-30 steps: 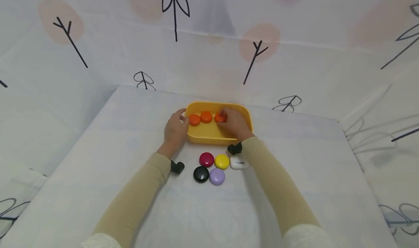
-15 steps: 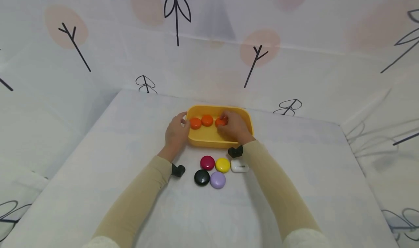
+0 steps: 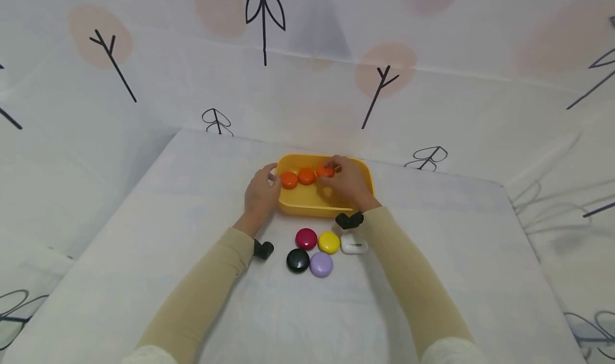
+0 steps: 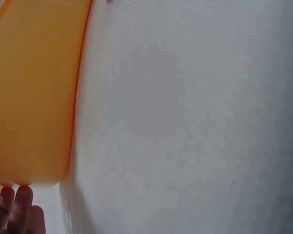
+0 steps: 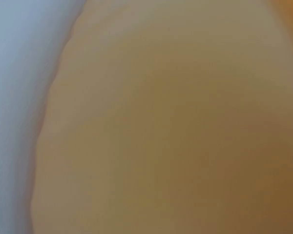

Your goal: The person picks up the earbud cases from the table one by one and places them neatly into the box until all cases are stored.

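Observation:
A yellow tray [image 3: 307,211] stands at the back of the table. Inside lie two glossy orange domed discs, one at the left end [image 3: 289,180] and another beside it [image 3: 306,176]. Between thumb and fingers my right hand [image 3: 349,180] pinches a third orange disc [image 3: 325,171] over the tray, near its back wall. At the tray's left end, the fingers of my left hand [image 3: 262,193] touch the outer wall; the left wrist view shows those fingertips [image 4: 23,192] against the orange-looking wall [image 4: 34,97]. The right wrist view is a blur of yellow, with the hand hidden.
In front of the tray sit a crimson disc [image 3: 306,239], a yellow disc [image 3: 329,243], a black disc [image 3: 298,260], a lilac disc [image 3: 321,264] and a white rounded piece [image 3: 353,244]. A patterned cloth wall [image 3: 312,97] rises behind the table.
My right hand has moved slightly up and back with the pinched orange disc. A shadow now shows on the tray floor below it. The left hand stays at the tray's end.

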`<state>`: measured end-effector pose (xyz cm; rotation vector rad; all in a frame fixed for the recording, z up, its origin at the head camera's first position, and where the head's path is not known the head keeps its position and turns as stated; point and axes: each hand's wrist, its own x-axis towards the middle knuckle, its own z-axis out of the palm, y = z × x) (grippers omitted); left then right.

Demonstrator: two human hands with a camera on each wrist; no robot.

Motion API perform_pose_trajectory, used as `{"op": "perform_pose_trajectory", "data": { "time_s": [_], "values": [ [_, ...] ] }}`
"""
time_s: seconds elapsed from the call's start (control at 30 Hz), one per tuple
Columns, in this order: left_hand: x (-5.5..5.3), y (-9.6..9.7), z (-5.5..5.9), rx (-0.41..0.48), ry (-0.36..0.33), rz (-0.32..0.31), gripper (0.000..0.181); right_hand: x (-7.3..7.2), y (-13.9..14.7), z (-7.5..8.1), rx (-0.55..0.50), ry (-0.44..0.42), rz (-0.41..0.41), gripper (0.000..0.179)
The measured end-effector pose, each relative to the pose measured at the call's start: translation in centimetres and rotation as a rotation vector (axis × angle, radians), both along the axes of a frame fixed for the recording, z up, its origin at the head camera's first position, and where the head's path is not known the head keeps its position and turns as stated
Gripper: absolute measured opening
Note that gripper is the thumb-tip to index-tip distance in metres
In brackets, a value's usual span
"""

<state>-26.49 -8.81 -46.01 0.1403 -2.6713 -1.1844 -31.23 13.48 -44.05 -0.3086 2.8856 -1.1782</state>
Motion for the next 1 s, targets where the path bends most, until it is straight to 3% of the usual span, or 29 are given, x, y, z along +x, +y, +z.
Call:
{"op": "perform_pose_trajectory", "data": {
  "time_s": [0.33, 0.6, 1.0],
  "values": [
    [0.1, 0.2, 0.4, -0.031, -0.001, 0.014, 0.043, 1.4, -0.3, 2.8, 0.007, 0.174, 0.012, 0.031],
    [0.1, 0.3, 0.3, -0.036, -0.004, 0.009, 0.043, 3.6, -0.4, 4.4, 0.023, 0.258, 0.008, 0.031],
    [0.4, 0.3, 0.7, -0.023, 0.0, -0.006, 0.043, 7.2, -0.1, 6.7, -0.014, 0.292, 0.006, 0.031]
  ]
}}
